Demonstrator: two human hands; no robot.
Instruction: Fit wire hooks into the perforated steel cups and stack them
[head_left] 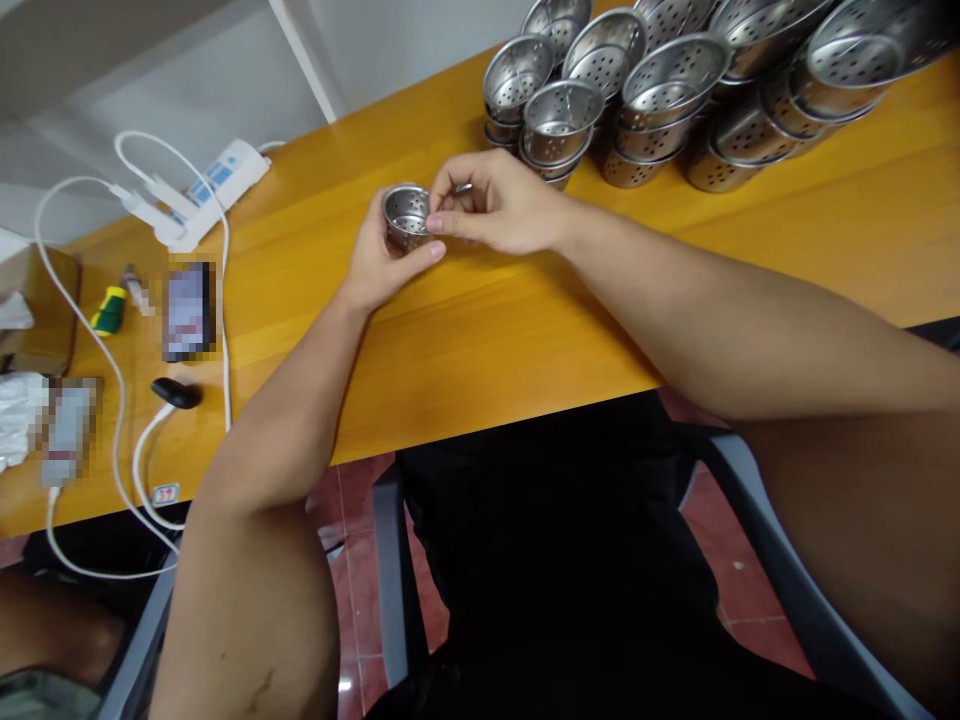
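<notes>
My left hand (379,258) is wrapped round a small perforated metal strainer basket (407,205), held over the wooden table with its mouth facing up. The fingers pass behind the basket and the thumb lies along its near side. At the basket's right rim, my right hand (487,205) is closed in a pinch, thumb and forefinger together. A small shiny bit shows between its curled fingers, but what they grip is too small to make out.
Several stacks of similar perforated baskets (562,120) stand at the back right. On the left lie a white power strip (217,190) with cables, a phone (187,310), a green-and-yellow handled tool (110,311) and a black oval object (176,392). A person's leg shows at lower left.
</notes>
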